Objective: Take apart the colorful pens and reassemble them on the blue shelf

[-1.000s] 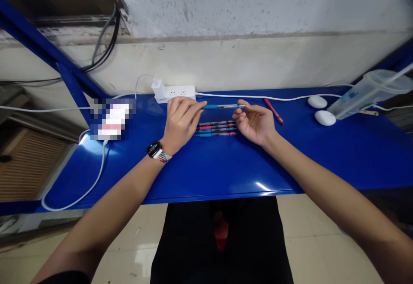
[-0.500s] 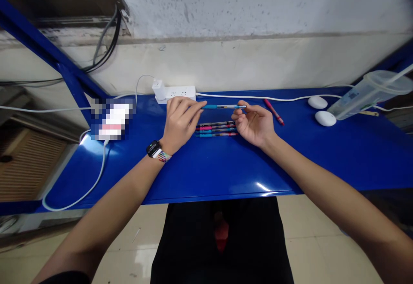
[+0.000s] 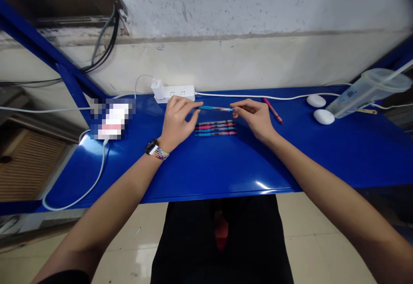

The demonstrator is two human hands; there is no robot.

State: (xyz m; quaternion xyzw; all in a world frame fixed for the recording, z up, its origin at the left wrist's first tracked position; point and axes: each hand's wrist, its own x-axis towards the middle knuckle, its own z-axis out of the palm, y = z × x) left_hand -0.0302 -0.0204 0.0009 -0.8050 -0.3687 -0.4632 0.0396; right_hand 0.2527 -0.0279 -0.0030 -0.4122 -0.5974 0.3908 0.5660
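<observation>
A blue pen point(image 3: 214, 108) with a clear barrel is held level just above the blue table. My left hand point(image 3: 180, 119) pinches its blue grip end between thumb and fingers. The other end is pinched by the thumb and fingers of my right hand point(image 3: 254, 118). Below it, several pens point(image 3: 216, 128) lie side by side in a stack of rows, with black, pink and blue grips. Beyond my right hand, a red pen point(image 3: 272, 110) lies slanted on the table.
A white power strip point(image 3: 178, 93) stands against the wall. On the left lies a blurred-out phone-like object point(image 3: 112, 119) with a white cable. Two white rounded objects point(image 3: 324, 117) and a clear plastic cup point(image 3: 358, 97) with a straw are at the right.
My right hand has turned over, its palm now facing down, and its fingers have closed on the pen's end. The pen has shifted slightly left and tilted a little.
</observation>
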